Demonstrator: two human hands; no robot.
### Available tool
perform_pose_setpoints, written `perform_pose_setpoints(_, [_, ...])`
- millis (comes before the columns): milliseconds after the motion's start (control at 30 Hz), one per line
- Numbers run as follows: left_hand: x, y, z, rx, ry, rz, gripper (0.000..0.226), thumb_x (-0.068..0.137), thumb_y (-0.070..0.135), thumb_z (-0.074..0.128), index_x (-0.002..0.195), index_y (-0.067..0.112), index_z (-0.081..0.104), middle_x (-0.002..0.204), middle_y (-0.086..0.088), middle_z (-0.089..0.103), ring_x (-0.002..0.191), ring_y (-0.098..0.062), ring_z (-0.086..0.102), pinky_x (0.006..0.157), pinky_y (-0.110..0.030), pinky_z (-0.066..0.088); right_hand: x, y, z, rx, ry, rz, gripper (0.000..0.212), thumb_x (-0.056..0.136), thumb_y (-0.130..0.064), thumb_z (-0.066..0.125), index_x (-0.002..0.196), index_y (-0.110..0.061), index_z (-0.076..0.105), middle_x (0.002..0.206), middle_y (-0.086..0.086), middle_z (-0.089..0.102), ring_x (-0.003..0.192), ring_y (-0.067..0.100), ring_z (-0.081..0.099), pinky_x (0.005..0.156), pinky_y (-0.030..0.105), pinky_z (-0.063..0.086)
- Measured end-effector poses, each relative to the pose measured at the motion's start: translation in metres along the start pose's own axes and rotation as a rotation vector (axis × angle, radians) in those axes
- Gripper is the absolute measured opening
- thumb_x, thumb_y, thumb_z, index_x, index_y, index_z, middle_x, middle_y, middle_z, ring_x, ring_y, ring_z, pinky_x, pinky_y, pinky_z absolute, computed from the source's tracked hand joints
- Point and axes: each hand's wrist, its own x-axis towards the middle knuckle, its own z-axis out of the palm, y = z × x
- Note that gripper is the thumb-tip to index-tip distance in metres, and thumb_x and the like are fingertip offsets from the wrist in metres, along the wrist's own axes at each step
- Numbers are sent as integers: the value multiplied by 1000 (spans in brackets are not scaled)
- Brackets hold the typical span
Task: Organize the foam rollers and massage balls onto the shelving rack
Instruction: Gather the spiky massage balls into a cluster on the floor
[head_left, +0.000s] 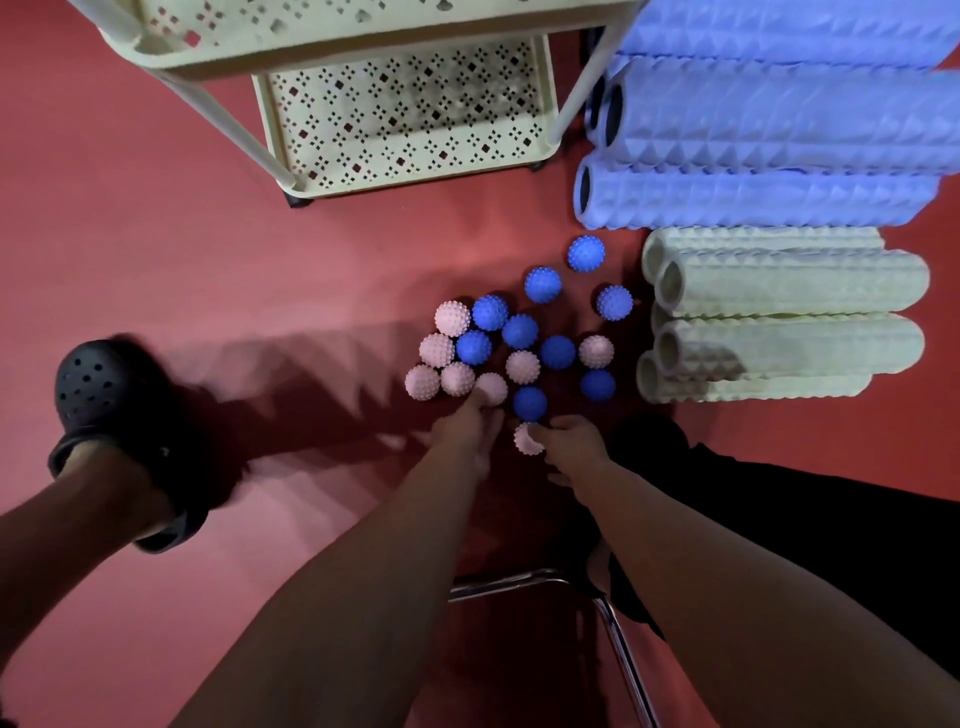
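Observation:
Several spiky massage balls lie clustered on the red floor, pink ones (437, 349) to the left and blue ones (520, 330) in the middle and right. My left hand (470, 421) reaches down and its fingers touch a pink ball (493, 385) at the cluster's near edge. My right hand (571, 440) grips another pink ball (527, 439) just below the pile. Blue foam rollers (769, 197) are stacked at the upper right, cream foam rollers (779, 283) below them. The cream shelving rack (548, 124) stands at the top.
My foot in a black clog (104, 384) rests on the floor at the left. A chrome stool frame (608, 608) sits under me at the bottom. Dark clothing covers my right leg (805, 519) near the cream rollers.

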Motion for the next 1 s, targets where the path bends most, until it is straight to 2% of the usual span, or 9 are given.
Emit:
perform_pose_setpoints(167, [2,3,-6,257,-114,-18,32,97,22,62,125,8,57,110,-4,62,110,-22,58,86,-32,52,13,12,14,-5,17,-19,22,86,-13,77,81,-19,56,103,15,69,95,30,66,95,51,54])
perform_pose_setpoints(267, [1,5,-9,398,-105,12,33,95,26,64,124,12,58,109,0,63,111,-21,58,79,-31,52,18,15,10,-33,8,-16,20,84,-9,77,73,-17,61,95,17,70,89,31,67,93,51,55])
perform_pose_setpoints(367, [-3,7,-9,599,-22,72,41,83,42,70,108,10,66,95,-6,65,84,-20,63,66,-31,52,21,18,-5,-44,32,-26,11,84,-17,74,76,-11,69,86,15,69,86,34,69,90,54,56])
perform_pose_setpoints(433, [-4,10,-8,883,65,196,61,70,63,66,93,7,71,85,-12,70,72,-29,66,66,-31,52,17,18,-17,16,138,-101,18,77,-33,72,80,-16,69,87,12,72,88,34,70,87,53,56])
perform_pose_setpoints(533, [-16,14,1,1302,168,530,52,86,61,55,73,12,67,91,-16,72,93,-36,67,73,-31,44,4,-1,-32,79,305,-283,26,83,-34,75,99,-17,63,93,-2,67,92,21,66,87,36,53])
perform_pose_setpoints(600, [-30,21,15,1347,153,739,44,90,56,54,68,17,59,83,-9,71,89,-32,66,70,-34,46,6,-21,-38,4,358,-473,28,85,-30,75,105,-16,62,98,0,66,94,19,64,87,33,50])
perform_pose_setpoints(667, [-38,30,26,1351,120,880,36,88,55,56,78,21,59,83,-1,70,87,-26,66,73,-38,51,18,-43,-39,-118,383,-593,32,84,-31,74,110,-19,60,103,5,66,94,21,65,87,36,51])
perform_pose_setpoints(867, [-32,61,32,1487,40,1188,33,88,41,65,106,14,62,110,-10,59,97,-37,61,83,-45,49,48,-87,-35,-331,423,-577,26,84,-36,67,105,-22,59,106,6,67,97,28,65,82,39,52])
perform_pose_setpoints(1000, [-22,72,29,1512,59,1189,36,87,40,63,107,10,63,109,-13,58,98,-39,58,89,-46,47,59,-91,-35,-401,331,-561,21,87,-39,66,102,-25,62,105,2,70,99,27,65,82,37,50])
